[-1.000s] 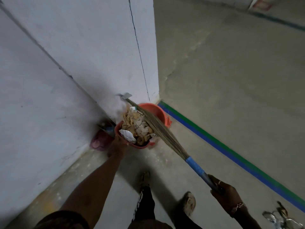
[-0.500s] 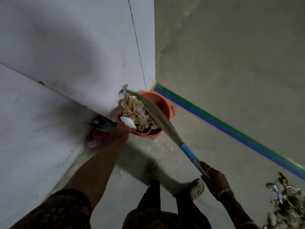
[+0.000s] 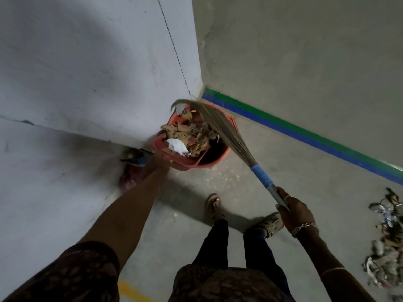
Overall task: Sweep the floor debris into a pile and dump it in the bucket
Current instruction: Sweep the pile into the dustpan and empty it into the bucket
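An orange bucket [image 3: 220, 154] stands on the floor against the wall corner. My left hand [image 3: 157, 163] is shut on an orange dustpan [image 3: 172, 156], held tilted over the bucket's rim. On the pan lies debris [image 3: 189, 136]: dry leaves and a crumpled white paper [image 3: 177, 146]. My right hand [image 3: 293, 211] grips the metal end of a grass broom [image 3: 226, 132] with a blue-wrapped handle. Its bristles lie across the debris, and the tip curls against the wall. A second debris pile [image 3: 387, 240] sits on the floor at the right edge.
White wall panels [image 3: 87, 73] close off the left side. A dark tool with a blue part [image 3: 136, 158] and a pink object [image 3: 130, 178] lie at the wall's foot, beside my left hand. A green-and-blue floor stripe [image 3: 305, 136] runs right from the corner. My feet [image 3: 214, 203] stand just below the bucket.
The broom's bristles have pushed further over the debris and their tip now curls at the wall. My view has shifted, so more of the right-hand pile shows. Both hands keep their grips.
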`<state>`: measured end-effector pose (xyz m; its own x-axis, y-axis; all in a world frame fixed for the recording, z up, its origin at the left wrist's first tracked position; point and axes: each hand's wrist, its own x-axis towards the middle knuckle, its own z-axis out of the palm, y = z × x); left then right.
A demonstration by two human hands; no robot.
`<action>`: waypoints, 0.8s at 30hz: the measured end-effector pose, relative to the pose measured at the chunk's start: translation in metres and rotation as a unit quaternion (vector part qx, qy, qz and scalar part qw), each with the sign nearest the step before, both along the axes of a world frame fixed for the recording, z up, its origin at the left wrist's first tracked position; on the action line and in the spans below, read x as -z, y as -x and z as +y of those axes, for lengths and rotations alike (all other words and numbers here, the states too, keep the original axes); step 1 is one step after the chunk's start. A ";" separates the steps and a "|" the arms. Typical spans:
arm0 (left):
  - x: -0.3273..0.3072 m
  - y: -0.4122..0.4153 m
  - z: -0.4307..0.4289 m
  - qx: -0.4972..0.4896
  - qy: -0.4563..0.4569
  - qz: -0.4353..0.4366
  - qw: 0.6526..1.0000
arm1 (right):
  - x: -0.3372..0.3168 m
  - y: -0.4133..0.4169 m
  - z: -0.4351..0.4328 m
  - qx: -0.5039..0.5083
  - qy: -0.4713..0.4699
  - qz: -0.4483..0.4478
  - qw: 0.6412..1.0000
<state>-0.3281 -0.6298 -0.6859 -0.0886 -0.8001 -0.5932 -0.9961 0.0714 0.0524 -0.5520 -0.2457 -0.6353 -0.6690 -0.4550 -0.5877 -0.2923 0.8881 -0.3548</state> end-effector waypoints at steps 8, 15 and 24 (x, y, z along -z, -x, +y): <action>0.016 -0.021 -0.007 -0.008 0.012 0.033 0.999 | -0.011 -0.029 0.018 -0.006 0.056 0.026 0.998; 0.007 -0.010 -0.004 0.028 0.036 0.030 0.999 | -0.006 -0.052 0.034 -0.081 0.027 0.004 0.996; 0.003 0.006 0.010 -0.011 0.069 0.025 0.997 | -0.007 -0.045 0.053 -0.025 -0.022 0.004 0.999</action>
